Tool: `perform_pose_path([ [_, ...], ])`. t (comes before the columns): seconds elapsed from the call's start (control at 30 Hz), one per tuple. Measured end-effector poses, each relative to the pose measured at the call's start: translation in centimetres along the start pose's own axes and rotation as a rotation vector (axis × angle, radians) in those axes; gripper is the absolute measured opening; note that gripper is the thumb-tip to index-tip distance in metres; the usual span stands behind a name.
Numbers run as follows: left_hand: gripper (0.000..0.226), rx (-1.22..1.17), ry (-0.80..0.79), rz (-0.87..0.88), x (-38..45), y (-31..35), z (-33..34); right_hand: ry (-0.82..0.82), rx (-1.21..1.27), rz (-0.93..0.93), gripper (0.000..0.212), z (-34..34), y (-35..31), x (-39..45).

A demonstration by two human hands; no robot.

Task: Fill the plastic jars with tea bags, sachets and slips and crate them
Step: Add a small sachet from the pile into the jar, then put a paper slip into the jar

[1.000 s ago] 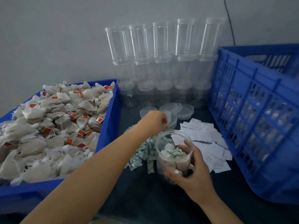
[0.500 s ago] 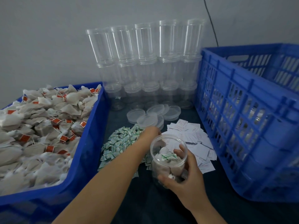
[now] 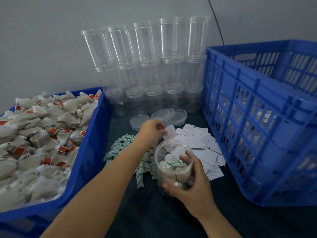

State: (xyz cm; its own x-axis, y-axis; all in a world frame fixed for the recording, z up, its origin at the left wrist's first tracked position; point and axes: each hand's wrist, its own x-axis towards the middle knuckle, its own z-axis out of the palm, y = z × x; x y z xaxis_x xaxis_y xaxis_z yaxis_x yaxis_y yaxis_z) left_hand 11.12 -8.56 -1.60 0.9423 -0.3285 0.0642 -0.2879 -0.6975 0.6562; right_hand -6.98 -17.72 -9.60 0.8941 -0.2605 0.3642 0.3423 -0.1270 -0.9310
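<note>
My right hand [image 3: 192, 184] grips a clear plastic jar [image 3: 173, 170] standing on the dark table. Tea bags and a green-printed sachet [image 3: 174, 163] lie inside it. My left hand [image 3: 151, 128] pinches a white paper slip [image 3: 169, 133] just above the jar's open mouth. A heap of white slips [image 3: 202, 146] lies to the right of the jar, and a heap of green sachets [image 3: 123, 146] to its left, partly hidden by my left arm.
A blue tray [image 3: 89, 148] heaped with tea bags [image 3: 42, 134] fills the left. A tall blue slatted crate [image 3: 257, 126] stands on the right. Stacked empty jars [image 3: 151, 66] line the wall, with loose clear lids [image 3: 161, 115] in front of them.
My left hand has lifted from the slips with one slip pinched and brought it over the jar. The view has shifted so the scene sits further left.
</note>
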Motion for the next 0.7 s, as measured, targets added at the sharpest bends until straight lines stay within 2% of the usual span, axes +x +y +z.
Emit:
perform_pose_path([
  [0.13,0.008,-0.031,-0.015,0.001,-0.2,0.1,-0.4,-0.010,0.018,0.013,0.084,0.1,-0.2,0.0],
  [0.47,0.012,0.088,-0.176,-0.042,-0.3,0.1,1.9,-0.002,0.033,0.040,0.091,0.1,0.6,-0.3],
  [0.6,0.008,0.146,-0.130,0.014,-0.6,0.9,0.0,-0.001,0.029,0.045,0.091,0.0,0.7,-0.2],
  [0.7,0.006,0.081,-0.081,0.032,-1.4,2.2,-3.0,-0.003,0.044,0.052,0.090,0.0,0.6,-0.2],
])
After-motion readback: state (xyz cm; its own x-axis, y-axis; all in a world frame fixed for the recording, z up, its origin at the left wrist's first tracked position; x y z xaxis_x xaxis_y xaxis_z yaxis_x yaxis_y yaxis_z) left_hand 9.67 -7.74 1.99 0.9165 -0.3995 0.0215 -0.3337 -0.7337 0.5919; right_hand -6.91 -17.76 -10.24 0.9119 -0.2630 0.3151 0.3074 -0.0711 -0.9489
